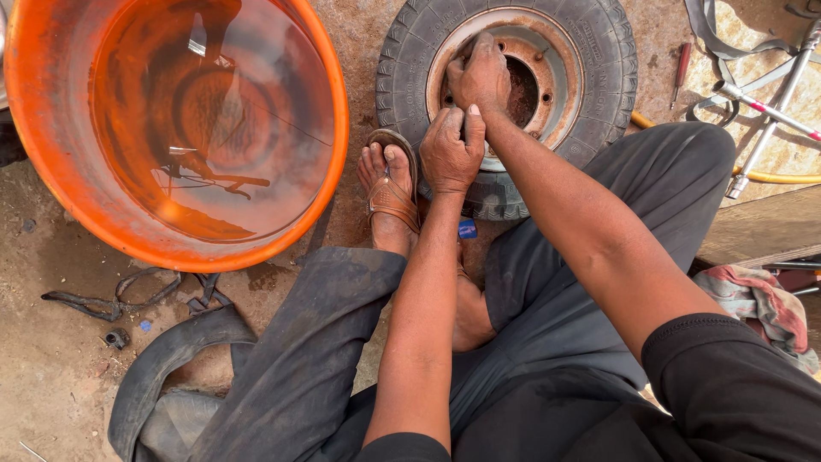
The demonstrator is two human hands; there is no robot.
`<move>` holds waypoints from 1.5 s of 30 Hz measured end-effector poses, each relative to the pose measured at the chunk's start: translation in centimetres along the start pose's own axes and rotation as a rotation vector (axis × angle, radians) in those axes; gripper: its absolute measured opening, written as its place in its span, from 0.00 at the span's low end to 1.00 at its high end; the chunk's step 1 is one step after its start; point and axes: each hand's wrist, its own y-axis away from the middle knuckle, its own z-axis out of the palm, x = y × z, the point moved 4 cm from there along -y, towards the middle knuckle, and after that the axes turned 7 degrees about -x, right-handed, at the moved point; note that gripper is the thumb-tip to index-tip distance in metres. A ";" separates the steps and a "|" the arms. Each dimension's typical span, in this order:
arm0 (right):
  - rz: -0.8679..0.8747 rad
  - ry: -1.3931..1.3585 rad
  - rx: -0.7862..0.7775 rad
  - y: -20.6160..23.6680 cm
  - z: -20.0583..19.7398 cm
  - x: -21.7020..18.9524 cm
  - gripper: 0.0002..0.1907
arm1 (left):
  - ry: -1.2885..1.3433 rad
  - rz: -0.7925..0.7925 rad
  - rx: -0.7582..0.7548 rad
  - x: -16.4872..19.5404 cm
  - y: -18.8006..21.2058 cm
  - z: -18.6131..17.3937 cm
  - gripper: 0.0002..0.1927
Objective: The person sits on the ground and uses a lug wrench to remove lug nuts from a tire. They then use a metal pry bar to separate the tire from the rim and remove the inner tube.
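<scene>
Landmark: tyre, small, on a rusty rim, flat on the dirt floor; its top edge is cut off by the frame.
Right hand: on the rim's near-left part, fingers curled together and pressing down; what lies under them is hidden.
Left hand: just below the right hand, at the tyre's near edge, fingers folded together, thumb up; whether it clamps anything, cannot tell.
Foot: in a brown sandal, touching the tyre's lower left side.
Cap: small, blue, just below the tyre, partly hidden by the left forearm.
Tub: orange, holding water, left of the tyre; its top and left are cut off.
Tube: black rubber, far lower left of the tyre, partly under the trouser leg.
Wrench: metal cross shape, right of the tyre, cut by the frame.
Rag: lower right of the tyre, half hidden.
</scene>
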 end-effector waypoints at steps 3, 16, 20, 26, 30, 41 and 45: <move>-0.053 -0.001 0.046 0.3 -0.2 -0.2 0.12 | -0.012 -0.006 -0.003 -0.1 0.0 0.1 0.20; -0.136 -0.085 0.035 0.4 -0.5 0.5 0.10 | -0.046 0.009 -0.006 0.2 0.0 -0.1 0.20; -0.181 -0.072 0.134 0.6 -0.8 0.4 0.12 | -0.062 0.011 -0.009 0.2 0.0 0.0 0.20; -0.166 -0.075 0.088 0.7 -0.8 0.3 0.10 | -0.090 0.010 -0.025 0.3 0.1 0.3 0.21; -0.233 -0.121 0.120 0.8 -0.9 0.2 0.08 | -0.147 0.070 -0.017 0.6 0.2 0.3 0.21; 0.112 -1.250 -0.234 3.7 -1.8 6.1 0.06 | -0.178 0.181 -0.001 1.6 0.3 0.0 0.18; 0.443 -1.525 -0.388 7.7 -2.6 6.7 0.20 | -0.123 0.225 -0.004 4.8 0.4 -0.7 0.17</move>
